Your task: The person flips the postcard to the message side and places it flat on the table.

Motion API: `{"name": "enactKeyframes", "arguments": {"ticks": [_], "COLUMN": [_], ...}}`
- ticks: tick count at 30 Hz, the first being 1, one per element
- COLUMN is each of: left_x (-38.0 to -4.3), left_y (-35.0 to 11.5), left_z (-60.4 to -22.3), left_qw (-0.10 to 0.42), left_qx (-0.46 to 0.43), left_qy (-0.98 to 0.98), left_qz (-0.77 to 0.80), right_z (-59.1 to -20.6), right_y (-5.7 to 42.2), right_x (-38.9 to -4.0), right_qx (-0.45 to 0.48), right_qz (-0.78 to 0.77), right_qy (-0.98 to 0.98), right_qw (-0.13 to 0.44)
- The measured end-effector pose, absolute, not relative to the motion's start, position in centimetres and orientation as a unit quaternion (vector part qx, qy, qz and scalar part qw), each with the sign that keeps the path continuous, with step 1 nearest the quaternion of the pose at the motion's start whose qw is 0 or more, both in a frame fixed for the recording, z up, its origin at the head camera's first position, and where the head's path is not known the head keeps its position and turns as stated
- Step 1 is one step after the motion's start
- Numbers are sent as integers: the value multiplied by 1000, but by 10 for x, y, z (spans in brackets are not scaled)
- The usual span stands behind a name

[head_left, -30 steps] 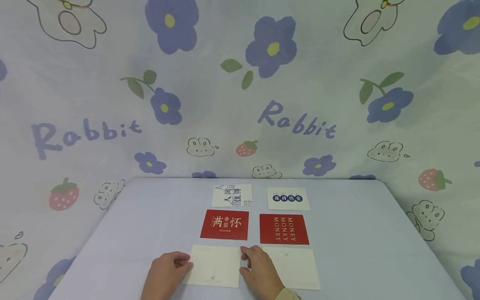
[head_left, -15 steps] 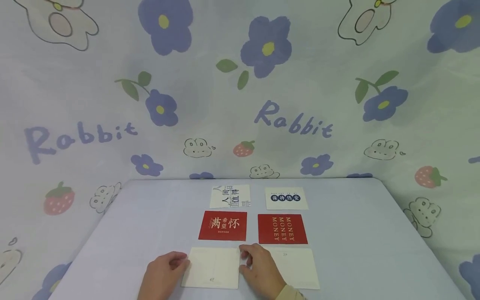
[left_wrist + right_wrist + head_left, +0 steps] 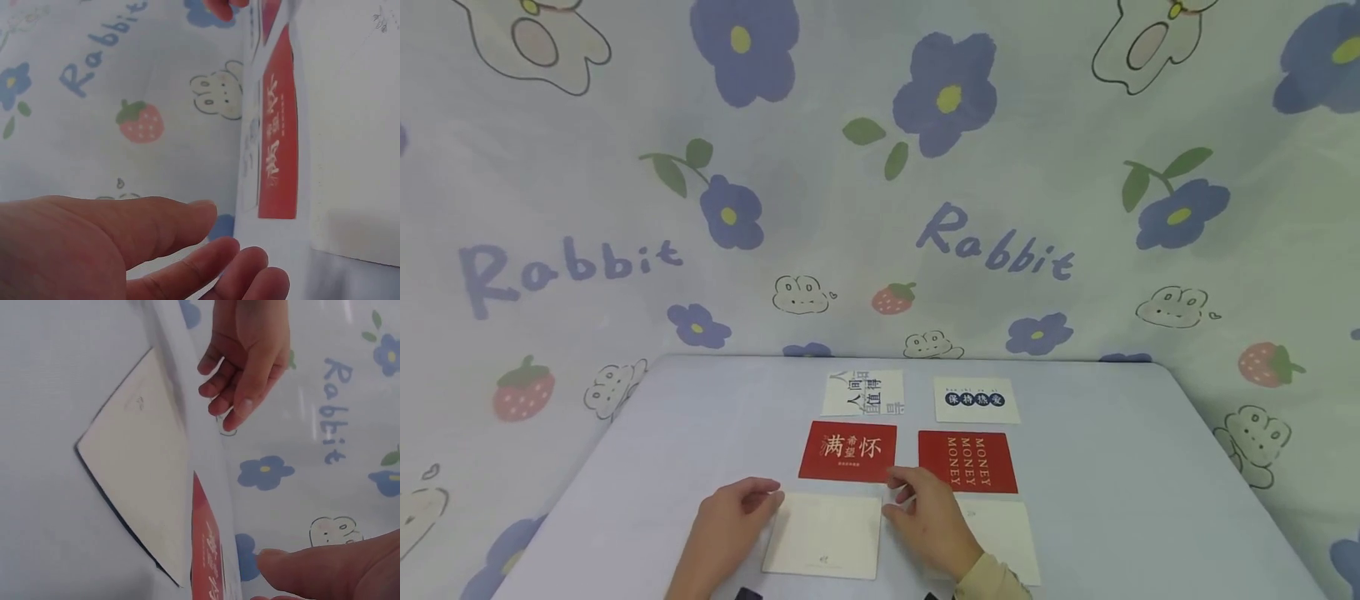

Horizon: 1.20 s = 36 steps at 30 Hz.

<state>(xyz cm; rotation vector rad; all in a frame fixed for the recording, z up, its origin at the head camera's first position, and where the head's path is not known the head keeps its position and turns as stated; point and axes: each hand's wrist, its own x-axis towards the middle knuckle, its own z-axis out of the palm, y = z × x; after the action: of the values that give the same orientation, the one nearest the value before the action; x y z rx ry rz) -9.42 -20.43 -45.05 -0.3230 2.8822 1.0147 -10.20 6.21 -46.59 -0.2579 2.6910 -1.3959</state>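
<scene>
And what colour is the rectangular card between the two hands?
The rectangular card is cream with a small dark mark, clearest in the head view.

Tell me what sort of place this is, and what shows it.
Probably an indoor tabletop set up as a small staged workspace: a backdrop printed with flowers, strawberries and "Rabbit" fills the background, and six cards lie in three rows of two on a pale table.

A pale beige sleeve [image 3: 992,581] of creased cloth covers the right arm down near the wrist. The right hand [image 3: 932,521] is bare, like the left hand [image 3: 730,527] and its forearm [image 3: 691,575] as far as I can see. The fingers [image 3: 215,256] have rounded tips. A small black piece [image 3: 748,593] peeks in beside that forearm, too cropped to make out.
</scene>
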Motion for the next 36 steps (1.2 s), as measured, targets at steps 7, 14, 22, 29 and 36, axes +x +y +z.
{"name": "enactKeyframes", "arguments": {"ticks": [7,14,22,29,36], "left_x": [-107,-120,-136,-150,-159], "left_y": [-197,-190,-187,-186,-181], "left_z": [-444,-443,-445,-444,-450], "left_qw": [19,12,9,9,21], "left_qx": [-94,-83,-83,-79,-92], "left_qy": [942,944,942,938,933], "left_qz": [322,320,326,337,347], "right_z": [-461,-460,-457,-453,-452], "right_y": [62,56,51,50,47], "right_x": [-110,-119,-130,-138,-146], "right_qx": [-70,-66,-49,-48,-29], "right_qz": [-475,-476,-487,-490,-493], "right_qy": [877,877,872,870,869], "right_qw": [31,21,24,23,32]}}
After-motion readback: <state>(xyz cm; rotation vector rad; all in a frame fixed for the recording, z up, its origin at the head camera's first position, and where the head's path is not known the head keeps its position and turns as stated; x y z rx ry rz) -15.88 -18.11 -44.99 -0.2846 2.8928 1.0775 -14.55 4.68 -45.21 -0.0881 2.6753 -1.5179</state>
